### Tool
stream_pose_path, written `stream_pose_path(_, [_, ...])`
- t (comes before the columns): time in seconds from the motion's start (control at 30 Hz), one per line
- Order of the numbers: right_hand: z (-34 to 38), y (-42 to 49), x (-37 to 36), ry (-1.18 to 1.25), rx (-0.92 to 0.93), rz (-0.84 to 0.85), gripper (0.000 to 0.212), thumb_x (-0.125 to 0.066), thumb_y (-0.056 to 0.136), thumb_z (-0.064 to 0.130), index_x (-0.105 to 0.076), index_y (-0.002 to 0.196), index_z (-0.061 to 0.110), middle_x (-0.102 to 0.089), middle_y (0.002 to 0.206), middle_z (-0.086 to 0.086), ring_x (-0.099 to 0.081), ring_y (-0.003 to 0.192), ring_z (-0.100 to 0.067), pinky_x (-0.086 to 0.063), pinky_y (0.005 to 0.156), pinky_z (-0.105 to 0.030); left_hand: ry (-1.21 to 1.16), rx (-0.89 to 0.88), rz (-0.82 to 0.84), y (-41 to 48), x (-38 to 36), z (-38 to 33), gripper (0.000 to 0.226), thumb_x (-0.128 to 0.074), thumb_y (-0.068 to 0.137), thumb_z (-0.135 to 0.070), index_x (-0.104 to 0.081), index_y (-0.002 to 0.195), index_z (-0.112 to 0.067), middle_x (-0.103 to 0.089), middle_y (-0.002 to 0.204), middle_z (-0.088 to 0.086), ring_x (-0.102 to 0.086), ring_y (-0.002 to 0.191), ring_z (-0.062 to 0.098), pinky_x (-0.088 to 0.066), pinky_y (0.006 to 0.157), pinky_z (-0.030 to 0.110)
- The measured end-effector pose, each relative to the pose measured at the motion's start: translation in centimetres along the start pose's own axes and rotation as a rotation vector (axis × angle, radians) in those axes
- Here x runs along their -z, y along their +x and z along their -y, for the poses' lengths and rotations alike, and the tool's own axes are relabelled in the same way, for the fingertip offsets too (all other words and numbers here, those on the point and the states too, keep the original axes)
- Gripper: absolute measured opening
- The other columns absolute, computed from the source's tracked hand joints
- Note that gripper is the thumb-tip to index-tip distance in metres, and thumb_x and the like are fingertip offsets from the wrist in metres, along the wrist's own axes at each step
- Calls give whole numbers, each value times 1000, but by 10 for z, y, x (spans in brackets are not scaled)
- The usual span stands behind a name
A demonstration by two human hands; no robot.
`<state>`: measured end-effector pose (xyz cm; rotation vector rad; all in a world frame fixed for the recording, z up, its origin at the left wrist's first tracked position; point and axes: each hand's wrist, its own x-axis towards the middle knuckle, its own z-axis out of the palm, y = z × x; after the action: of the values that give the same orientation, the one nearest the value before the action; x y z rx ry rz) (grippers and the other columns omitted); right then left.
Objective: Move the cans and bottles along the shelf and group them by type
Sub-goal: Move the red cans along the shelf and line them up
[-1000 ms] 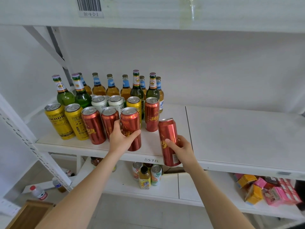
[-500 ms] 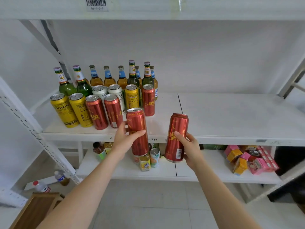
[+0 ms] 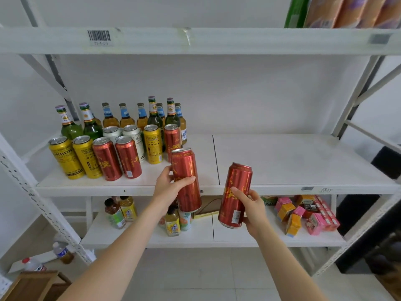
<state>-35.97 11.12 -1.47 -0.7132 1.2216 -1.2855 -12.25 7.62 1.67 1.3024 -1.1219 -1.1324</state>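
Two held, left can (image 3: 184, 166) tilted top-left, right can (image 3: 238, 179) tilted top-right

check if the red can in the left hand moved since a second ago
Yes. The can in the left hand left the standing red cans, out past the shelf edge.

Barcode label (image 3: 99, 36) stuck on upper beam (image 3: 238, 40), left. Pink and orange cartons (image 3: 314, 222) heaped on lower shelf (image 3: 238, 237), right end. Wooden box (image 3: 32, 285) in bottom left corner. Orange packs (image 3: 351, 10) top right. Pale floor tiles (image 3: 195, 274) below.
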Motion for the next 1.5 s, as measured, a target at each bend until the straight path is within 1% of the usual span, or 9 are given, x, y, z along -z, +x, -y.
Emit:
stream_pose_path(0.27, [51, 17, 103, -68, 24, -6, 55, -82, 74, 30, -54, 121, 20, -69, 109, -6, -68, 96, -23, -53, 68, -38, 43, -10, 14, -4, -93, -8, 61, -88, 67, -33, -55, 118, -36, -66, 114, -7, -62, 105, 12, -49, 78, 31])
stream_pose_path(0.4, [72, 28, 156, -95, 33, -19, 59, -84, 71, 31, -55, 121, 19, -69, 108, -7, -69, 96, -26, -55, 72, -41, 55, -24, 15, -9, -140, -9, 51, -88, 68, -33, -55, 105, -42, -65, 111, -11, -60, 105, 8, -47, 76, 28])
stream_pose_path(0.5, [84, 35, 181, -120, 42, -40, 66, -85, 65, 35, -56, 122, 18, -70, 109, -7, -69, 97, -25, -56, 79, -45, 56, -25, 32, -10, -167, -12, 50, -88, 68, -33, -54, 104, -42, -65, 110, -13, -60, 104, 8, -49, 83, 33])
stream_pose_path(0.63, [100, 47, 215, -89, 62, -40, 63, -85, 66, 36, -56, 119, 19, -69, 111, -8, -70, 95, -23, -57, 71, -41, 70, -24, 67, -4, -211, -17, 54, -87, 70, -30, -54, 111, -41, -64, 114, -9, -60, 108, 14, -50, 87, 38])
stream_pose_path(0.87, [124, 92, 262, -84, 77, -73, 59, -83, 73, 32, -55, 122, 16, -68, 111, -10, -69, 97, -30, -56, 87, -54, 123, -6, 127, 30, -284, -25, 65, -89, 66, -33, -55, 120, -34, -64, 120, -2, -60, 114, 21, -49, 98, 49])
stream_pose_path(1.0, [139, 126, 290, -103, 122, -86, 51, -83, 72, 32, -58, 115, 19, -71, 106, -9, -71, 91, -23, -57, 69, -37, 129, -5, 164, 58, -331, -26, 65, -90, 60, -37, -56, 115, -38, -66, 116, -5, -61, 111, 18, -50, 94, 46])
stream_pose_path(1.07, [147, 142, 309, -110, 139, -81, 51, -82, 73, 32, -58, 116, 19, -71, 106, -8, -71, 90, -22, -55, 67, -34, 131, -4, 178, 69, -356, -26, 64, -90, 60, -36, -56, 114, -38, -66, 116, -4, -62, 111, 18, -50, 93, 44])
stream_pose_path(1.27, [170, 180, 372, -145, 146, -83, 58, -83, 73, 34, -56, 121, 18, -70, 109, -8, -70, 97, -26, -56, 88, -51, 110, 8, 174, 87, -439, -30, 65, -89, 58, -32, -57, 114, -32, -68, 114, 1, -64, 108, 20, -51, 97, 50])
stream_pose_path(1.5, [200, 205, 446, -150, 145, -24, 59, -84, 72, 32, -56, 121, 18, -69, 111, -9, -70, 97, -25, -56, 89, -49, 95, 15, 127, 80, -523, -28, 60, -90, 65, -23, -57, 115, -30, -69, 113, 1, -65, 107, 19, -50, 98, 50])
